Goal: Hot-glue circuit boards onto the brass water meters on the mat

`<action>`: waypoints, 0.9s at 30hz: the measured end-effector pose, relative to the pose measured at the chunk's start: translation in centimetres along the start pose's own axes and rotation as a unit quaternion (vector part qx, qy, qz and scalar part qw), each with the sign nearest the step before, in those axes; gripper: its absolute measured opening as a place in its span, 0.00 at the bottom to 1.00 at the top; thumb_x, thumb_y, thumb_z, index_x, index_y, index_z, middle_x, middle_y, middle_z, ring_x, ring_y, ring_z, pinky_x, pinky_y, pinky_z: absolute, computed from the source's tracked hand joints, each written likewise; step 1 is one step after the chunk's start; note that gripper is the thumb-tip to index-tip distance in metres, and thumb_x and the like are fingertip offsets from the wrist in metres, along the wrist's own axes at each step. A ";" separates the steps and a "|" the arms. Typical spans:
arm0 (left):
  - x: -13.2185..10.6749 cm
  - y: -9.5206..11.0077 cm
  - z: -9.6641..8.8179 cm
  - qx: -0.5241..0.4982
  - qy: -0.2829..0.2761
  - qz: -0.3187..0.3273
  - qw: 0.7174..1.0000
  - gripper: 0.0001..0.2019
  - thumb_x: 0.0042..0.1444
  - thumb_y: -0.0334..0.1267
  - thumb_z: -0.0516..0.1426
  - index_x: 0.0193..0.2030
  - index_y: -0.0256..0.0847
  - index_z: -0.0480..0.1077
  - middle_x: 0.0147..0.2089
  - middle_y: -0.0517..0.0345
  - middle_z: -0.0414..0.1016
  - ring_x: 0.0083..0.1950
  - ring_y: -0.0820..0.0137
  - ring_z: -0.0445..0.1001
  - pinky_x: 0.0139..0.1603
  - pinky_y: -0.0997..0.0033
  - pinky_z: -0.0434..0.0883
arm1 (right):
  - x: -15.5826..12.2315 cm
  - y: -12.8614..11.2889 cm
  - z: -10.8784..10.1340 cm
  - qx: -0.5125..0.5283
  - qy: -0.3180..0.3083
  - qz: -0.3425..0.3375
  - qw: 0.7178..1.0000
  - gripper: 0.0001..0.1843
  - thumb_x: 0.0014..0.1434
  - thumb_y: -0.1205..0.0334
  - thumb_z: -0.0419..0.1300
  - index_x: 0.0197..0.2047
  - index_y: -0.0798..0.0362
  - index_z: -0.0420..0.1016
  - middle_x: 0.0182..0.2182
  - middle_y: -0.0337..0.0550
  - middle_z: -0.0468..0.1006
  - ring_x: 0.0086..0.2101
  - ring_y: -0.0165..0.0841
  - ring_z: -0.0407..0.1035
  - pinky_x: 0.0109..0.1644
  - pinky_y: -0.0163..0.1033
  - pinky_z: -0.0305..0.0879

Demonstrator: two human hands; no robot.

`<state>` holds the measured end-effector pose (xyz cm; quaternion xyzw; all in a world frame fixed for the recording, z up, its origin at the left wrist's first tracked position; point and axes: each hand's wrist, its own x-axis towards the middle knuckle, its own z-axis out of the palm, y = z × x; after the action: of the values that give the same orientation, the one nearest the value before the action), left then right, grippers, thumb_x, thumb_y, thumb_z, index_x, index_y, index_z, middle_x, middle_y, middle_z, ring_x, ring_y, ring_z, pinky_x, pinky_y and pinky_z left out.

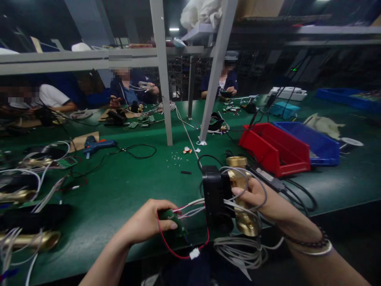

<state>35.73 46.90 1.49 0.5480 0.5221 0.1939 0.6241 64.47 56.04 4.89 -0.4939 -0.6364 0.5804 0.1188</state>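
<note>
Brass valve [245, 198] stands near-upright, threaded end up, in right grip [256, 196]; left grip [151, 224] pinches circuit board [172, 222].

Factory assembly workshop: long green-matted workbench [127, 186] with grey metal shelf frame [162, 79] over it, seated workers in blue uniforms [131, 89] along far edge, red parts bin [275, 149] and blue bin [315, 143], wire harnesses [35, 178], brass fittings [29, 240], blue glue gun [95, 145].

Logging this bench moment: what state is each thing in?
Left hand: gripping small green circuit board.
Right hand: gripping brass valve body, upright.
Black box module: attached to valve.
Red plastic bin: tilted, open.
Blue glue gun: lying down.
</note>
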 end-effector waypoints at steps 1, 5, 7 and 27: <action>-0.3 0.0 -0.2 0.007 0.000 -0.007 1.000 0.14 0.45 0.32 0.61 0.41 0.38 0.74 0.37 0.63 0.75 0.39 0.73 0.70 0.39 0.78 0.63 | 0.0 0.0 -0.2 -0.004 0.006 0.004 1.000 0.27 0.55 0.44 0.55 0.41 0.64 0.63 0.29 0.46 0.66 0.26 0.24 0.59 0.27 0.26 0.58; -1.1 -0.1 -0.8 0.065 0.039 -0.022 0.997 0.10 0.49 0.33 0.58 0.40 0.38 0.74 0.35 0.63 0.75 0.36 0.74 0.70 0.37 0.78 0.63 | 0.0 -0.3 -0.5 -0.031 -0.012 0.000 0.999 0.27 0.55 0.44 0.55 0.40 0.63 0.63 0.31 0.47 0.67 0.27 0.25 0.61 0.27 0.26 0.59; -1.5 -0.4 -1.1 0.081 0.054 -0.027 0.995 0.10 0.51 0.34 0.56 0.40 0.38 0.74 0.35 0.62 0.75 0.36 0.74 0.70 0.37 0.77 0.63 | -0.2 -0.7 -0.4 -0.050 -0.020 -0.025 0.998 0.25 0.56 0.45 0.55 0.40 0.63 0.64 0.32 0.47 0.67 0.27 0.25 0.61 0.28 0.26 0.61; 4.2 -9.2 -4.3 0.462 0.299 0.358 0.754 0.12 0.61 0.29 0.48 0.47 0.37 0.69 0.46 0.56 0.74 0.49 0.65 0.73 0.51 0.59 0.67 | 0.2 -3.2 7.3 -0.479 -0.033 -0.486 0.730 0.08 0.61 0.71 0.49 0.35 0.57 0.68 0.43 0.41 0.71 0.40 0.36 0.66 0.37 0.40 0.68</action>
<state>30.55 49.43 -7.85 0.8306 0.4737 0.2926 -0.0085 57.56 52.17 5.39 -0.0896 -0.9867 0.0774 0.1112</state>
